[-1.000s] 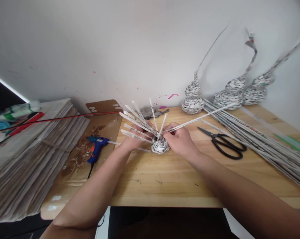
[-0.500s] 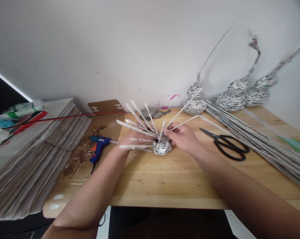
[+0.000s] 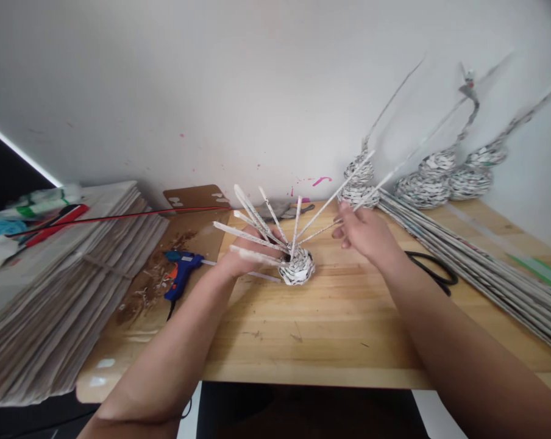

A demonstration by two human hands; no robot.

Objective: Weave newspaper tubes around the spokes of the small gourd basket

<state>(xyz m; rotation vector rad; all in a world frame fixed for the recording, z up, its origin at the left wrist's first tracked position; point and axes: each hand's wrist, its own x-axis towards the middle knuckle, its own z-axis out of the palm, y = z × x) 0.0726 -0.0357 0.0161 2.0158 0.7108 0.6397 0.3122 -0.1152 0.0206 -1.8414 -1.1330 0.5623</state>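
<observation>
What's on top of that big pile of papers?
On the pile are crinkly plastic with green bits, something red and black, and something light blue. They cover the paper right underneath, so that part can't be seen.

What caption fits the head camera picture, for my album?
Right hand holding a long paper strip near a woven ball.
</observation>
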